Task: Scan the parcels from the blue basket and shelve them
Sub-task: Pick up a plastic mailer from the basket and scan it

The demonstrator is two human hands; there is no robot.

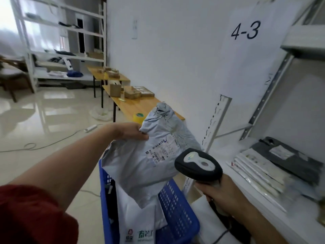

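Parcel (149, 164): grey plastic mailer, left hand (131, 132) is pinching it.
Scanner (198, 166): black handheld, right hand (226, 194) is gripping it; aiming at label (159, 149) is coming next.

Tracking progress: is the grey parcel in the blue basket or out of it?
Out: the left hand grips the grey parcel near its top and holds it above the blue basket.
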